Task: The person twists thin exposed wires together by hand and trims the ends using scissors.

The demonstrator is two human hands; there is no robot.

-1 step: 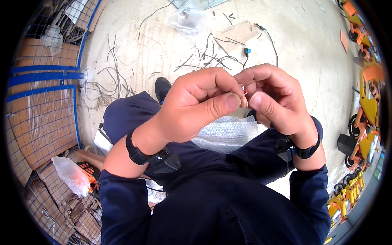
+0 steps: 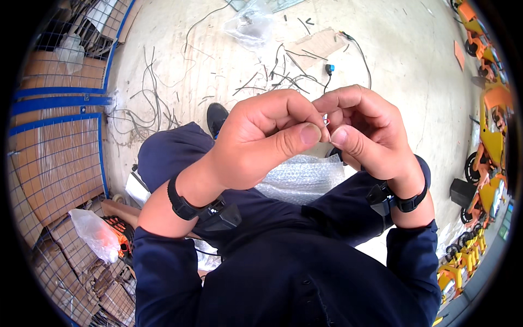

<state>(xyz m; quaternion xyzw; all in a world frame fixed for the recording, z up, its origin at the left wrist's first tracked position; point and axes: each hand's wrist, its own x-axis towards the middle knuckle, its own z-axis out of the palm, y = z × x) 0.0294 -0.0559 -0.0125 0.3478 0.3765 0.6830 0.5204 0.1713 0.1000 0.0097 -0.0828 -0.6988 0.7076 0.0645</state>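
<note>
Thin red and white wire ends (image 2: 327,121) with a small silvery bit show between my fingertips, mostly covered by them. My left hand (image 2: 267,133) pinches them between thumb and bent forefinger. From the other side, my right hand (image 2: 368,131) closes its thumb and fingers round the same spot, and the two thumbs almost meet. Both hands are raised above my lap. Below them, a sheet of bubble wrap (image 2: 302,177) lies between my legs.
Cut black cable pieces (image 2: 286,76) and a flat cardboard piece (image 2: 316,49) lie scattered on the floor ahead. Near them are a blue-tipped connector (image 2: 329,69) and a clear plastic bag (image 2: 250,27). A blue wire cage (image 2: 60,101) stands left; yellow-orange wheeled machines (image 2: 490,125) line the right.
My right thumb has shifted very slightly left toward the left fingertips, and a little more of the silvery bit shows. All else stays put.
</note>
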